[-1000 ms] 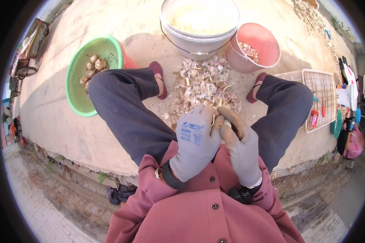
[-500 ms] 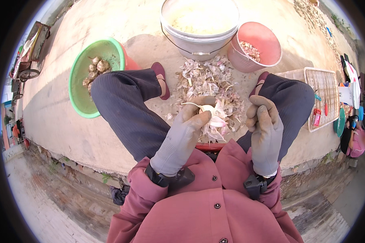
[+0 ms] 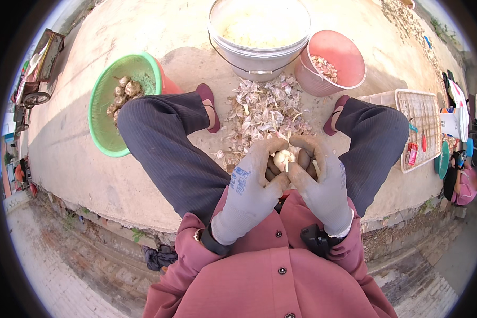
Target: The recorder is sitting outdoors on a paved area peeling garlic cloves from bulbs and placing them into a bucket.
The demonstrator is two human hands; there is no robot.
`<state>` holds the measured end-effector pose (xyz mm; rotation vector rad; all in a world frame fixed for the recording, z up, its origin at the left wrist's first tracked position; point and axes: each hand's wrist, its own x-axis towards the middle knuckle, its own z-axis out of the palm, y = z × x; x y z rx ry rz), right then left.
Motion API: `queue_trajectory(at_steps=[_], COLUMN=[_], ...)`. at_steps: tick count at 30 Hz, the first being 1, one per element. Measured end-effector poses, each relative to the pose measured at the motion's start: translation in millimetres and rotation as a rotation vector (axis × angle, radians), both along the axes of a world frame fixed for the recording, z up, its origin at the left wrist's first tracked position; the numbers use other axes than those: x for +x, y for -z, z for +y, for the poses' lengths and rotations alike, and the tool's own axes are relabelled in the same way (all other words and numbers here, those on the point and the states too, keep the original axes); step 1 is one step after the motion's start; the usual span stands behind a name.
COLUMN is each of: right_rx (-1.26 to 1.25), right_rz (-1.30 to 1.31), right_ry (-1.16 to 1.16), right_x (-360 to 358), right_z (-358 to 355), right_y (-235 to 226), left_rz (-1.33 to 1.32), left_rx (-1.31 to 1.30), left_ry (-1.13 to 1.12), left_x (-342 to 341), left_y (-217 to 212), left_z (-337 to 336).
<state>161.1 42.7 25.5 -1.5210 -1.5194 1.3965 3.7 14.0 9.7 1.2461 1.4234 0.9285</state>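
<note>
In front of my lap, both gloved hands are brought together around a whitish garlic bulb (image 3: pixel 284 157). My left hand (image 3: pixel 252 185) grips it from the left, thumb and fingers curled round it. From the right, my right hand (image 3: pixel 323 177) closes on the same bulb, its thumb against the near side. Another pale bit shows among the right fingers, too small to name. Beyond the hands, a heap of papery garlic skins (image 3: pixel 267 108) covers the ground between my feet.
A big white bucket (image 3: pixel 257 59) stands behind the skins, beside a pink bucket (image 3: pixel 352 58) with loose cloves. At the left, a green basket (image 3: pixel 98 124) holds unpeeled bulbs. A pale plastic crate (image 3: pixel 403 127) lies at the right. One person in pink (image 3: pixel 465 185) is at the far right.
My hands were apart, the left pinching garlic with loose skin and the right held up at the right. Now they meet around the bulb, and the loose skin no longer shows.
</note>
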Motion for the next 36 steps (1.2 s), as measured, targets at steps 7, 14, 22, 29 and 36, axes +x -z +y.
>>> queue_trajectory(at_steps=[7, 14, 22, 29, 36], right_rx=[0.076, 0.137, 0.172, 0.197, 0.181], right_rz=[-0.111, -0.171, -0.092, -0.088, -0.076], right_ry=[-0.097, -0.155, -0.248, -0.217, -0.099], right_x=[1.9, 8.2, 18.2, 12.2, 9.0], right_z=[-2.9, -1.9, -3.5, -8.0, -11.6], right_y=[-10.3, -3.7, 8.8, 16.5, 22.9], left_rz=[0.077, 0.121, 0.153, 0.228, 0.217], left_rx=[0.159, 0.156, 0.182, 0.156, 0.194], left_ry=[-0.009, 0.114, 0.216, 0.209, 0.150], left_x=[-4.4, -9.2, -13.0, -6.2, -1.5], left_y=[3.1, -3.2, -4.3, -5.0, 0.7], left_z=[-4.4, 0.7, -2.3, -5.4, -9.3])
